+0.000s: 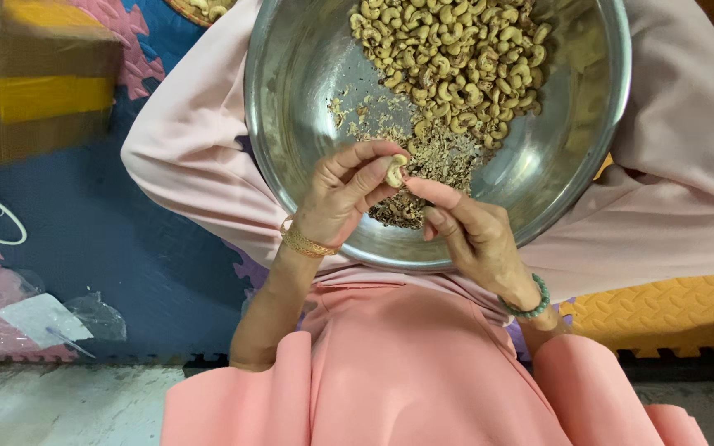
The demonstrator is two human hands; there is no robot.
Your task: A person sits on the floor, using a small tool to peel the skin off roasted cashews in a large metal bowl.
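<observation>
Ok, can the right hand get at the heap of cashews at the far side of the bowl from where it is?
Probably yes. The right hand is already over the steel bowl, fingertips meeting the left hand at one cashew. Only loose skins lie between it and the cashew heap.

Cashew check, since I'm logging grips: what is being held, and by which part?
The left hand pinches a single cashew by its lower end between thumb and fingers; the right hand fingertips touch its side, above the steel bowl.
</observation>
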